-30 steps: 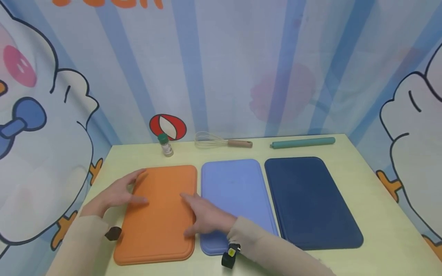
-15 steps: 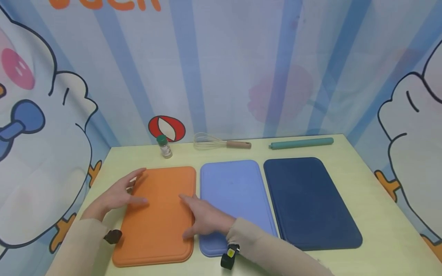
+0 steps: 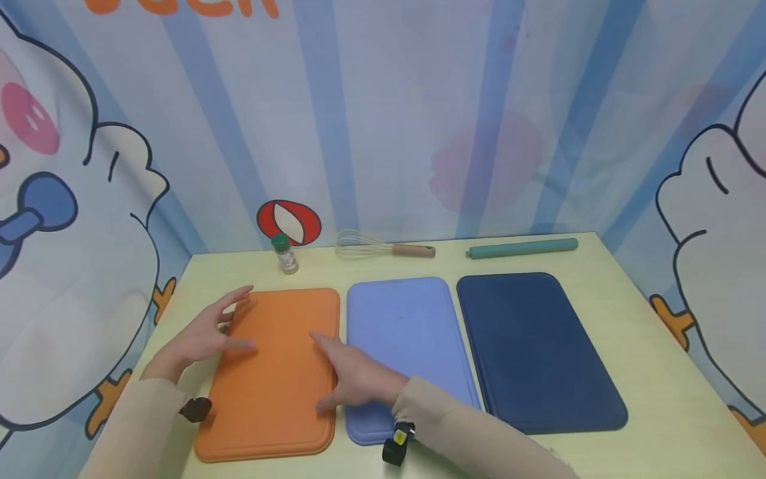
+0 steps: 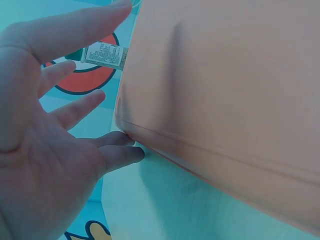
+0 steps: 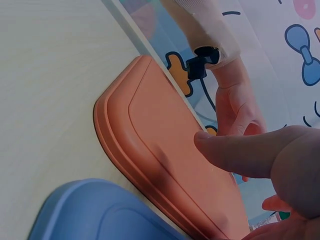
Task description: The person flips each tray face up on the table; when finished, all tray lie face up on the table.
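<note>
The orange board [image 3: 278,392] could skid if pressed unevenly at its edges, and the right hand [image 3: 354,378] might knock the light blue board [image 3: 401,319] just beside it. That hand and the left hand [image 3: 205,334] have fingers spread, gripping nothing; contact is hard to tell. The orange board lies flat on the surface [image 3: 652,386] between the hands, along its left and right edges
</note>
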`<state>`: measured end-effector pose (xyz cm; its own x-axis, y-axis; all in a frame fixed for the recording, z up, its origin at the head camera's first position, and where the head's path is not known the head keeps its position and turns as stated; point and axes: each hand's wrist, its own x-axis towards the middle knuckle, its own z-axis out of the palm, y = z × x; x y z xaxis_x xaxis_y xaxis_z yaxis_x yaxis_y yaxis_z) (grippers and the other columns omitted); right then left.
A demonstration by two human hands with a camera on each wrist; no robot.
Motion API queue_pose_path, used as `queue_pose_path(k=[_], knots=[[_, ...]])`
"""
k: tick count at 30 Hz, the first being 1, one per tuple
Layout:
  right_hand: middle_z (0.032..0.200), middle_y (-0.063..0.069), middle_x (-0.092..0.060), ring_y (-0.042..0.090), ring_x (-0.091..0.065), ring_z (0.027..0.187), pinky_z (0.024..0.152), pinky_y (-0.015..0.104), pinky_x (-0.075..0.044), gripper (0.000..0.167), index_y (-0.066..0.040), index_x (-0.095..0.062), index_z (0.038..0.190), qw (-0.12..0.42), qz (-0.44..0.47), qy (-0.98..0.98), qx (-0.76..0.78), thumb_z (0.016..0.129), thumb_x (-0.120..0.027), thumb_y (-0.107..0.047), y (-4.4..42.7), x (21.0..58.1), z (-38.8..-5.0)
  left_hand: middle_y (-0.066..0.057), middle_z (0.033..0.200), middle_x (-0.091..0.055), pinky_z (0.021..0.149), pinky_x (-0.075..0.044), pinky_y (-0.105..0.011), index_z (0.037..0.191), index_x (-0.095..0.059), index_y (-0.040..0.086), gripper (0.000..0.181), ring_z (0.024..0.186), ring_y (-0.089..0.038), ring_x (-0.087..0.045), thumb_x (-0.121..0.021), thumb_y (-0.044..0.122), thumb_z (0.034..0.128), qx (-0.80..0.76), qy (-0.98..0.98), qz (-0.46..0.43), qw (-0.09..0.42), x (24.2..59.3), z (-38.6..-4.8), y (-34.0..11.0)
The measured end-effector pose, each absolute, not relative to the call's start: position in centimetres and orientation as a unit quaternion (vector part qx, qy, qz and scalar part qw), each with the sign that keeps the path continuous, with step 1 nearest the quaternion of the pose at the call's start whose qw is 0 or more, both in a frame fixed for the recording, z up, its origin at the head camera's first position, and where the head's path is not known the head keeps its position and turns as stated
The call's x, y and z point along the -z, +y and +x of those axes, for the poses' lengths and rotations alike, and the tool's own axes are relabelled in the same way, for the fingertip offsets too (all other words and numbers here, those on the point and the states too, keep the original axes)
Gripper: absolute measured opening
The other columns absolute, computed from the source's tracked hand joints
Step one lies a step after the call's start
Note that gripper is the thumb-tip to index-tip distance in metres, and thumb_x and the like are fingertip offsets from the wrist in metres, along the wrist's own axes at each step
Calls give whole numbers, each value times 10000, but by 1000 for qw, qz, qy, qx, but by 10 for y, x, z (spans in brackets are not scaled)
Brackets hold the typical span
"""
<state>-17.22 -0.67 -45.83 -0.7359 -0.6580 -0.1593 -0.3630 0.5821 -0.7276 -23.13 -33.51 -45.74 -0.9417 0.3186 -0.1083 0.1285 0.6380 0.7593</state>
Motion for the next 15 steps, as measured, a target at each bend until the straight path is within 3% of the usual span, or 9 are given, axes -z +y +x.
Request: queue_pose_path(k=[15], knots=[[1709, 61, -320, 278, -319, 1562, 1257, 393, -316, 1184, -158, -198, 1692, 209, -282, 864, 361, 789, -956, -262, -7, 461, -173, -227, 1700, -268, 1085, -373, -767, 1681, -275, 202, 1034, 1422, -632, -323, -892, 247, 853, -399, 901, 128, 109, 437, -230, -339]])
